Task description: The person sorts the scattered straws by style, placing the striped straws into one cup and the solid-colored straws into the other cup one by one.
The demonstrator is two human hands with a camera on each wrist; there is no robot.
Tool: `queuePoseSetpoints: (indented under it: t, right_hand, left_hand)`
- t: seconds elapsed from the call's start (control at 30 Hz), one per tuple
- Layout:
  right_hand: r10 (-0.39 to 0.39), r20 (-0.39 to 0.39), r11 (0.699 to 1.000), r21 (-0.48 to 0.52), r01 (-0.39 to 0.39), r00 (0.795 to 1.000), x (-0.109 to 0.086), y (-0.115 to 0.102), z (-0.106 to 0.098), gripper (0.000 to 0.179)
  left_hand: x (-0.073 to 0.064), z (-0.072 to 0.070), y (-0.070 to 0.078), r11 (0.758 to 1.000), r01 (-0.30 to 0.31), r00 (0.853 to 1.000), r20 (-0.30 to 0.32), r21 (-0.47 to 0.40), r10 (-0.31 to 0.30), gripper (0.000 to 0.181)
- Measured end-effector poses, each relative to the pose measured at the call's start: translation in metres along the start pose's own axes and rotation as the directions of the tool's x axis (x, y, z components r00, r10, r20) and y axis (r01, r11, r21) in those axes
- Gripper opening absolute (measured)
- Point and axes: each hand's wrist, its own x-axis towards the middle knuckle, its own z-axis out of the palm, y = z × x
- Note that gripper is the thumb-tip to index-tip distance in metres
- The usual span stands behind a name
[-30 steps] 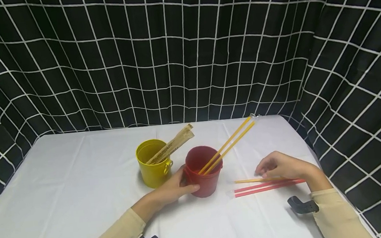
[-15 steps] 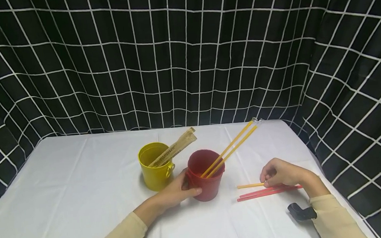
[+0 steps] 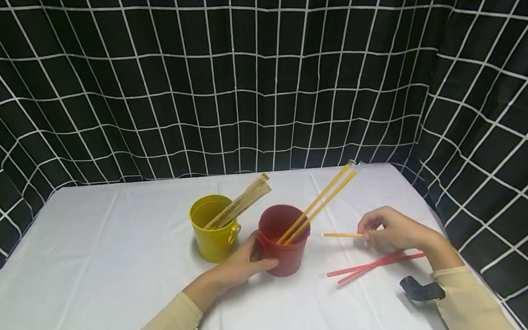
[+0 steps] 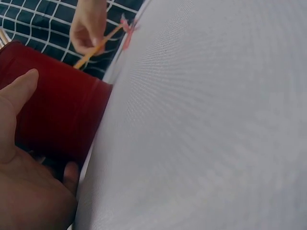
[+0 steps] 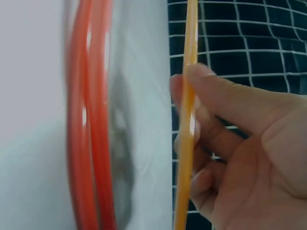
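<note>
My left hand (image 3: 239, 264) holds the side of a small red bucket (image 3: 285, 260), thumb across its front, as the left wrist view also shows. Two wrapped yellow straws (image 3: 330, 199) lean out of that bucket to the right. Over the table at right, my right hand (image 3: 394, 228) pinches another yellow straw (image 5: 188, 139) between thumb and fingers, and its left end points towards the bucket. Beneath that hand, two red straws (image 3: 359, 270) lie crossed on the white cloth. In the right wrist view the red straws (image 5: 88, 120) appear large beside the hand.
A yellow bucket (image 3: 212, 245) stands just left of the red one, with paper-wrapped sticks (image 3: 243, 201) leaning out of it. White cloth (image 3: 103, 263) covers the table. Black curtain with a white grid (image 3: 218, 74) hangs behind and at both sides.
My right hand has taken hold of the yellow straw and raised it off the red straws. Those red straws have shifted from nearly side by side to crossed. The left hand stays on the red bucket.
</note>
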Motion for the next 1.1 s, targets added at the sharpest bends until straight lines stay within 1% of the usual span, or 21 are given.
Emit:
queuePoseSetpoints:
  t: [0.13,0.2,0.33,0.43,0.53,0.67,0.77,0.87,0.93,1.03,1.1]
  right_hand:
    - [0.005,-0.031,0.999,0.044,-0.003,1.000,-0.002,-0.006,-0.006,0.015]
    - [0.011,-0.024,0.998,0.068,-0.010,1.000,-0.003,-0.009,-0.008,0.018]
    - [0.009,0.006,0.993,0.119,-0.010,1.000,-0.007,-0.012,-0.012,0.020]
    - [-0.018,0.024,0.989,0.150,0.015,1.000,-0.010,-0.015,-0.014,0.019]
    - [-0.074,0.033,0.983,0.174,0.067,0.997,-0.011,-0.020,-0.014,0.017]
    - [-0.136,0.026,0.973,0.191,0.128,0.990,-0.012,-0.024,-0.012,0.015]
    - [-0.162,0.005,0.964,0.212,0.158,0.987,-0.012,-0.028,-0.011,0.012]
    - [-0.197,-0.037,0.940,0.277,0.200,0.980,-0.012,-0.036,-0.012,0.013]
    - [-0.236,-0.073,0.911,0.331,0.247,0.969,-0.012,-0.041,-0.013,0.017]
    - [-0.294,-0.127,0.856,0.407,0.320,0.947,-0.012,-0.049,-0.014,0.024]
    - [-0.306,-0.170,0.832,0.431,0.349,0.937,-0.014,-0.054,-0.015,0.029]
  left_hand:
    - [0.001,0.000,0.002,1.000,0.004,1.000,-0.007,-0.003,-0.004,0.088]
    - [0.001,0.000,0.003,1.000,0.001,1.000,-0.008,-0.004,-0.001,0.088]
    - [-0.001,0.000,0.005,1.000,-0.001,1.000,-0.008,-0.005,0.001,0.088]
    - [-0.002,0.000,0.006,1.000,-0.001,1.000,-0.009,-0.003,0.001,0.088]
    - [-0.002,0.000,0.007,1.000,0.001,1.000,-0.009,0.002,-0.001,0.088]
    - [-0.002,0.000,0.006,1.000,0.002,1.000,-0.007,0.005,-0.002,0.088]
    - [-0.001,-0.001,0.003,1.000,-0.008,1.000,-0.004,0.011,0.008,0.088]
    - [-0.001,-0.002,0.002,1.000,-0.016,1.000,-0.002,0.021,0.016,0.088]
    - [-0.001,-0.002,0.002,1.000,-0.015,1.000,-0.004,0.023,0.015,0.088]
    - [-0.002,-0.001,0.002,1.000,-0.010,1.000,-0.007,0.022,0.011,0.089]
    - [-0.002,0.000,0.002,1.000,-0.012,1.000,-0.006,0.020,0.012,0.089]
